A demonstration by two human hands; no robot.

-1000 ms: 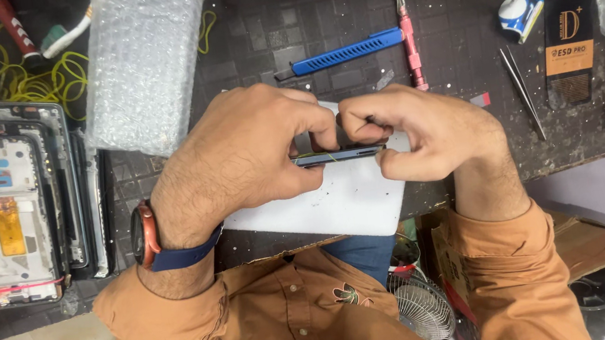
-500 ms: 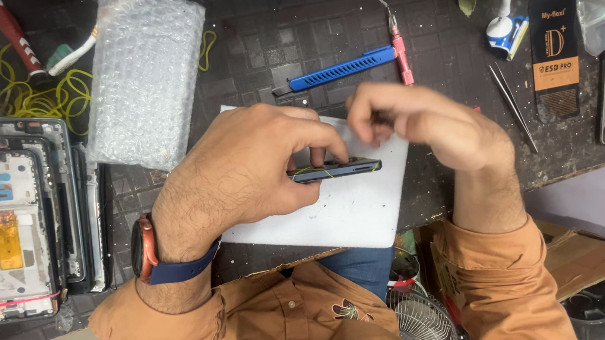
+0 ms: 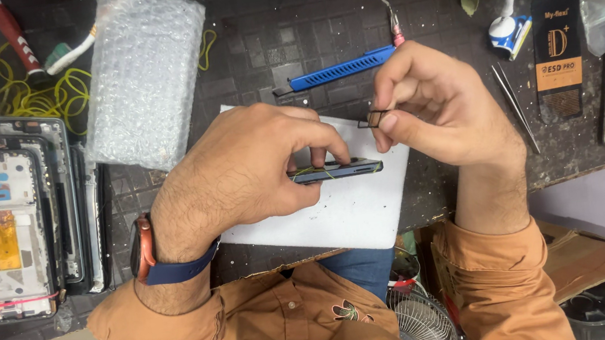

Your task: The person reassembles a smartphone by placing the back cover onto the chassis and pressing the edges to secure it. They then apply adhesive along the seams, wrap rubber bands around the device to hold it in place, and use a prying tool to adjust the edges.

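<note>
Since half a second back, the right hand [image 3: 438,107] has lifted off the phone [image 3: 336,170] and pulled up and away a bit, and now it's pinching a tiny dark frame-shaped piece [image 3: 374,118] between thumb and fingertips, just above the phone's right end. Could be a little tray or bracket, too small to tell for sure.

Left hand [image 3: 243,172] hasn't really budged: fingers curled over and clamped on the phone, holding it up on its long edge over the white mat [image 3: 352,213]. Makes sense, since standing it edge-up puts the thin side facing the camera and keeps it steady while the other hand fiddles with the small part. There's a thin yellowish line along that edge, can't tell what it is.

Around the bench:
- blue-handled tool [image 3: 341,72] just beyond the mat, far side, close enough to grab
- tweezers [image 3: 514,106] off to the right of the right hand
- bubble-wrap bundle [image 3: 146,74] far left
- stack of stripped phone frames [image 3: 12,223] along the left edge
- yellow rubber bands [image 3: 36,97] in the far left corner

Mat's sitting right at the near edge of the bench, so both wrists can rest close to the body.
</note>
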